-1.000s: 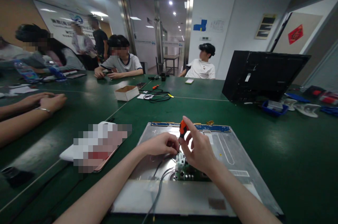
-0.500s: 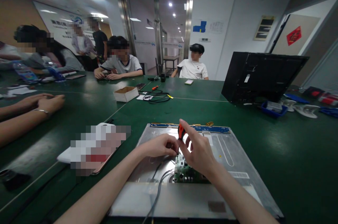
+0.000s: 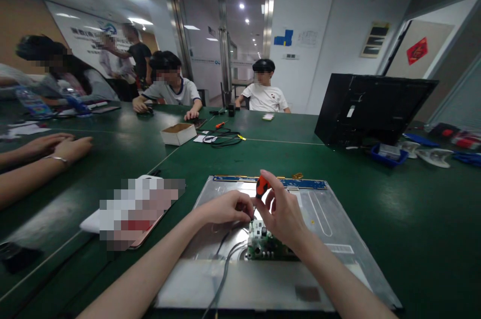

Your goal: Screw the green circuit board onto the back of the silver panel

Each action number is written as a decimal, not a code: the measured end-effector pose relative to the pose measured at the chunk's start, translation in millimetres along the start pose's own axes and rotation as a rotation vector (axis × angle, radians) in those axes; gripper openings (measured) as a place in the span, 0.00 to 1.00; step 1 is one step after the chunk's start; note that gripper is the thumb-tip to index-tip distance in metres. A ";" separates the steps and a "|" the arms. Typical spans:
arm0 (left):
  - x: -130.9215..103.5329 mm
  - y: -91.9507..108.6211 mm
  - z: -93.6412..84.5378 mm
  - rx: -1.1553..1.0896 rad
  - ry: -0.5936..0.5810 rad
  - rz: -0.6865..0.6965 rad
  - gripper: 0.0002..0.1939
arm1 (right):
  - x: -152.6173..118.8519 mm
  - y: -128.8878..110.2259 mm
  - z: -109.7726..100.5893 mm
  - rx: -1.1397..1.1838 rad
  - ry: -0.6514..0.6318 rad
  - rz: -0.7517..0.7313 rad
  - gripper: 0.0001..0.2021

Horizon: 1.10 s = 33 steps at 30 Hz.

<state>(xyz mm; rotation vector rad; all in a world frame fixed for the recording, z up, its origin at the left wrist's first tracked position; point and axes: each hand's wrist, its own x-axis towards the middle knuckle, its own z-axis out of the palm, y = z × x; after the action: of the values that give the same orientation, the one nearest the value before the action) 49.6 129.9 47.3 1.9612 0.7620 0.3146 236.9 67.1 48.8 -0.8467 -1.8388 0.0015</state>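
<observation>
**Screwdriver upright on the small board, both hands closed in around it**

Your right hand (image 3: 283, 216) grips the orange-handled screwdriver (image 3: 260, 186) with fingertips wrapped round the handle, holding it nearly upright so the shaft drops straight onto the green circuit board (image 3: 263, 246). Your left hand (image 3: 225, 207) is pinched shut low down, right at the shaft near the tip — it looks placed there to steady the point, though the tip itself is hidden between your fingers and I cannot tell what it sits in.

The board lies on the bare metal back of a flat panel (image 3: 330, 219), near the middle of its near half. The panel rests flat on the green table (image 3: 413, 219), with a blue strip (image 3: 300, 183) along its far edge. Grey cables (image 3: 225, 269) run from the board's left side toward you across the panel — they lie just under your left wrist and are the closest thing to snag.

Just left of the panel sits a white flat object, blurred out. Further off are a small cardboard box (image 3: 179, 133), a coil of black cable (image 3: 221, 138) and a second orange screwdriver (image 3: 221, 124). A black monitor shell (image 3: 372, 108) stands to the right, well apart. Another person's folded hands (image 3: 56, 147) rest on the table at far left; others sit at the far side.
</observation>
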 end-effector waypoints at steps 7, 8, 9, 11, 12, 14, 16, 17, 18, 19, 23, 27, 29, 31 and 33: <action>0.0 -3.8 1.0 -0.018 -0.004 0.004 0.04 | 0.2 -3.8 -3.6 0.053 -0.071 0.014 0.30; 0.1 -3.8 0.9 -0.013 -0.004 0.007 0.04 | 0.0 -3.5 -3.6 0.050 -0.072 0.012 0.30; 0.2 -3.6 0.8 -0.010 -0.005 0.010 0.04 | -0.1 -2.9 -3.4 0.043 -0.067 0.010 0.30; 0.2 -2.4 0.6 -0.002 -0.006 0.015 0.03 | -0.2 -1.4 -2.4 0.024 -0.043 0.001 0.30; 0.2 -1.5 0.5 0.003 -0.004 0.016 0.02 | 0.0 -0.7 -1.9 0.017 -0.029 -0.004 0.29; 0.1 0.2 0.5 0.012 0.002 0.015 0.01 | 0.5 0.2 -0.9 0.008 -0.011 -0.013 0.29; 0.0 1.2 0.6 0.016 0.004 0.013 0.01 | 0.9 -0.1 -0.8 0.006 -0.009 -0.016 0.29; -0.1 1.4 0.7 0.015 0.005 0.012 0.01 | 1.1 -0.6 -1.1 0.008 -0.014 -0.014 0.29; -0.1 1.5 0.8 0.013 0.005 0.013 0.01 | 1.1 -1.4 -1.6 0.014 -0.023 -0.010 0.30; -0.2 1.3 0.9 0.011 0.006 0.014 0.02 | 1.1 -2.2 -2.2 0.025 -0.035 -0.009 0.30; -0.4 0.9 1.1 0.005 0.004 0.017 0.02 | 1.0 -4.9 -4.4 0.060 -0.061 -0.005 0.29; -0.7 1.5 0.6 0.011 0.002 -0.006 0.02 | 1.2 -4.5 -3.5 0.005 -0.016 -0.013 0.27; -0.7 1.4 0.2 0.017 0.009 -0.009 0.02 | 1.0 -3.3 -2.1 -0.020 0.009 -0.023 0.27; -0.3 0.8 0.1 0.016 0.012 -0.005 0.02 | 0.6 -2.2 -1.1 -0.033 0.014 -0.027 0.27; 0.1 -0.3 0.2 0.004 0.008 -0.005 0.02 | 0.3 -2.0 -1.0 -0.031 -0.006 -0.017 0.28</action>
<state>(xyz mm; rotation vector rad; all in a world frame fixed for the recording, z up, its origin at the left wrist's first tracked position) 49.7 129.9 46.9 1.9630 0.7732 0.3189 236.6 65.3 50.2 -0.8532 -1.8559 -0.0355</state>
